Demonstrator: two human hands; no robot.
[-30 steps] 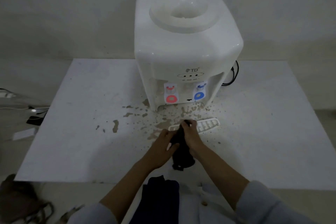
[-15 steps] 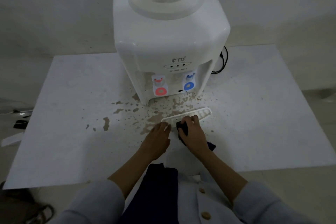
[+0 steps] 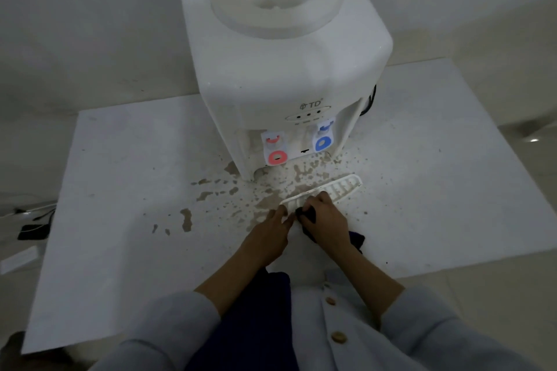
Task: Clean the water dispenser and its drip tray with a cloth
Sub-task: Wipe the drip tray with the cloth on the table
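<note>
A plain off-white wall [image 3: 90, 24] fills the upper frame in dim light. A white board [image 3: 120, 175], speckled with brown stains [image 3: 187, 220] at centre, lies on a pale floor [image 3: 527, 159]. At the left edge, cables [image 3: 36, 211] and a dark flat object [image 3: 31, 232] rest on the floor.

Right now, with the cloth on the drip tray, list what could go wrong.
1. The drip tray lies loose on the white board; only the left hand steadies its end, so the right hand could skid it while scrubbing.
2. Brown splatter surrounds the tray, and the dark cloth may drag it back on.
3. The cloth's tail trails over the board and may smear it.
</note>
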